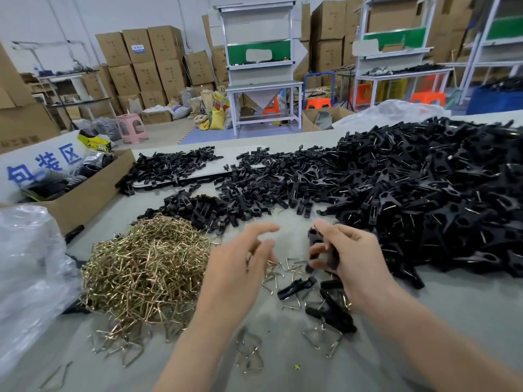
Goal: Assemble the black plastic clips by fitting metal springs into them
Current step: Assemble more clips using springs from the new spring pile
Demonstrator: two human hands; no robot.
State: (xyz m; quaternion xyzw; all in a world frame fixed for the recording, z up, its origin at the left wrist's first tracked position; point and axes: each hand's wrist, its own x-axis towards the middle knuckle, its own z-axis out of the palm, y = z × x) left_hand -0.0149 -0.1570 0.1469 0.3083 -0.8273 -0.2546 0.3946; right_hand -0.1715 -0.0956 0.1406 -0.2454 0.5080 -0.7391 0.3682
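Note:
My right hand (pixel 352 250) grips a black plastic clip (pixel 318 244) between thumb and fingers, just above the grey table. My left hand (pixel 240 258) hovers to its left with fingers spread and relaxed, holding nothing. Under both hands lie loose metal springs (pixel 285 268) and a few black clips (pixel 297 287). A big heap of brass-coloured springs (pixel 144 264) sits to the left. A very large pile of black clips (pixel 424 193) covers the right side of the table.
A smaller pile of black clip parts (pixel 215 206) lies beyond my hands. An open cardboard box (pixel 85 193) stands at the left, with a clear plastic bag (pixel 28 264) in front of it. Workbenches and stacked cartons fill the background.

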